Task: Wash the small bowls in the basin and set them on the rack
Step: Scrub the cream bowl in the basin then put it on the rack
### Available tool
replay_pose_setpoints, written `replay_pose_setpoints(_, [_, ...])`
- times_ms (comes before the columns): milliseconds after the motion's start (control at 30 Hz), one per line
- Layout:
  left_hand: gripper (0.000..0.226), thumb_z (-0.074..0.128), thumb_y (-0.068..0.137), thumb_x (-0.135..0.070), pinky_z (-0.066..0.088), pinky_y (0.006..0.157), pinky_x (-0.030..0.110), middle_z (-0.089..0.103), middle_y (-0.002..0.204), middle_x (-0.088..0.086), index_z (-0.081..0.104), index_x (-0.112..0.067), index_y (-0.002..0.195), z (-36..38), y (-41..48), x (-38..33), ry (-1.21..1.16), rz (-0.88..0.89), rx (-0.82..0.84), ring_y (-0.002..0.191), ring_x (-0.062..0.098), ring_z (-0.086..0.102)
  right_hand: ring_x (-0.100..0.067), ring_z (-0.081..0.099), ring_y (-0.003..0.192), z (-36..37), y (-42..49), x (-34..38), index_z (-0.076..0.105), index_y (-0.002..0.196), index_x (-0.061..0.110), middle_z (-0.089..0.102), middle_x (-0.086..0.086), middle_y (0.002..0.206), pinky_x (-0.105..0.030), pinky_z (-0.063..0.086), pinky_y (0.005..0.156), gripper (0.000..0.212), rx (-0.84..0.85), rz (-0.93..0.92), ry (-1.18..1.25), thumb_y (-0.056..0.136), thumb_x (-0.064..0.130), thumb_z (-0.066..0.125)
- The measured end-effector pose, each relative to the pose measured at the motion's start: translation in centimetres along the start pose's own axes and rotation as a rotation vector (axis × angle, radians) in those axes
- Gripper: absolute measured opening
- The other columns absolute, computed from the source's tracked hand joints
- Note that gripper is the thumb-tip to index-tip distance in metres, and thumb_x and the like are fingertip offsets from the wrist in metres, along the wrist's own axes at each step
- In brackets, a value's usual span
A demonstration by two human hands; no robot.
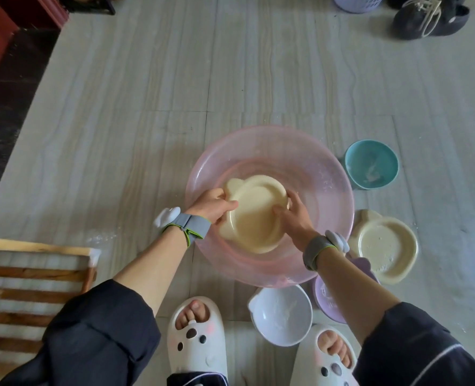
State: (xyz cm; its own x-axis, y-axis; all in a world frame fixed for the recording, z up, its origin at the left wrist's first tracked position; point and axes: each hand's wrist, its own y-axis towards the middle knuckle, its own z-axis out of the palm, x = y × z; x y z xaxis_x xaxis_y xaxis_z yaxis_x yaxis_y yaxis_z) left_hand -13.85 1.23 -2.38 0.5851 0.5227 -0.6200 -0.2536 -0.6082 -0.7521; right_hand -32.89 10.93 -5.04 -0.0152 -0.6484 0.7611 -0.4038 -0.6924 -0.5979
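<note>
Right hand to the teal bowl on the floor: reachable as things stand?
Probably yes. The round teal bowl sits open on the floor just right of the pink plastic basin, nothing over it. But the right hand is holding the cream eared bowl and must release first.

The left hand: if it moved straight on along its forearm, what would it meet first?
Probably the cream bowl that the left hand already holds, then the pink basin's far wall.

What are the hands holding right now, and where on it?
Both hands hold the cream bowl over the pink basin: the left hand grips its left rim by the ear-shaped tabs, the right hand its right rim.
</note>
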Motion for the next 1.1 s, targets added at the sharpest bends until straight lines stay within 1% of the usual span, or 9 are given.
replay_pose_setpoints(133, [0.051,0.064,0.060,-0.044,0.044,0.061,0.032,0.065,0.088,0.007,0.056,-0.010,0.098,0.0,1.4,1.3,0.103,0.034,-0.112,0.072,0.024,0.056,-0.029,0.057,0.121,-0.4,0.7,-1.1,0.041,0.147,0.024,0.056,-0.006,0.137,-0.038,0.046,0.102,0.060,0.009,0.101,-0.206,0.090,0.035,0.055])
replay_pose_setpoints(267, [0.047,0.065,0.069,-0.045,0.053,0.085,0.047,0.070,0.102,0.010,0.053,-0.011,0.099,0.1,0.6,0.9,0.189,0.094,-0.244,0.095,0.032,0.065,-0.037,0.045,0.125,-1.0,0.7,-2.4,0.040,0.136,-0.003,0.042,-0.022,0.140,-0.042,0.037,0.108,0.053,-0.177,0.307,-0.398,0.091,0.021,0.051])
replay_pose_setpoints(400, [0.028,0.062,0.090,-0.028,0.045,0.080,0.034,0.066,0.107,0.011,0.051,-0.006,0.104,0.7,-0.9,-0.1,0.236,0.112,-0.301,0.097,0.031,0.060,-0.024,0.055,0.069,0.5,-0.3,-0.7,0.062,0.083,0.000,0.060,-0.019,0.082,-0.029,0.049,0.060,0.017,-0.078,0.338,0.054,0.085,-0.001,0.045])
replay_pose_setpoints(533, [0.029,0.056,0.094,-0.028,0.041,0.080,0.033,0.062,0.112,0.011,0.049,-0.006,0.111,0.8,-0.8,-0.1,0.253,0.081,-0.290,0.102,0.031,0.058,-0.025,0.070,0.086,2.7,-1.9,0.7,0.066,0.106,-0.001,0.072,-0.012,0.092,-0.033,0.057,0.084,0.042,0.193,0.297,0.397,0.086,-0.021,0.036])
replay_pose_setpoints(667, [0.028,0.049,0.097,-0.030,0.041,0.082,0.035,0.058,0.111,0.012,0.045,-0.006,0.111,0.8,-0.8,0.0,0.269,0.054,-0.283,0.102,0.032,0.056,-0.020,0.061,0.119,3.9,-3.2,-0.2,0.062,0.131,0.013,0.066,-0.003,0.124,-0.026,0.047,0.100,0.059,0.308,-0.073,-0.266,0.081,-0.011,0.044])
replay_pose_setpoints(767, [0.025,0.046,0.099,-0.028,0.037,0.082,0.034,0.052,0.105,0.009,0.042,-0.006,0.112,0.9,-1.0,-0.2,0.273,0.064,-0.294,0.099,0.031,0.052,-0.019,0.035,0.144,3.3,-3.3,-1.8,0.043,0.149,0.019,0.040,0.002,0.155,-0.028,0.026,0.118,0.070,0.353,-0.419,-0.808,0.081,-0.001,0.046])
replay_pose_setpoints(900, [0.031,0.042,0.101,-0.028,0.037,0.082,0.031,0.054,0.114,0.012,0.041,-0.005,0.120,1.4,-1.0,-0.2,0.239,0.050,-0.271,0.100,0.030,0.051,-0.016,-0.011,0.153,2.2,-2.8,-3.3,0.001,0.159,0.023,-0.007,0.013,0.166,-0.048,-0.005,0.123,0.088,0.291,-0.359,-1.104,0.083,0.003,0.037])
replay_pose_setpoints(1000, [0.032,0.041,0.101,-0.028,0.037,0.080,0.033,0.056,0.116,0.016,0.041,-0.004,0.122,2.0,-0.8,-0.4,0.223,0.042,-0.284,0.098,0.033,0.052,-0.020,0.018,0.151,3.2,-3.7,-2.6,0.035,0.152,0.018,0.026,0.003,0.161,-0.046,0.023,0.121,0.077,0.229,-0.523,-0.926,0.076,0.007,0.038])
replay_pose_setpoints(1100, [0.030,0.039,0.100,-0.029,0.038,0.079,0.034,0.057,0.114,0.017,0.042,-0.005,0.119,2.1,-0.7,-0.4,0.208,0.038,-0.292,0.093,0.033,0.051,-0.022,0.054,0.129,4.0,-4.2,-2.4,0.062,0.133,0.022,0.056,0.009,0.142,-0.038,0.048,0.104,0.066,0.160,-0.629,-0.685,0.075,0.004,0.037])
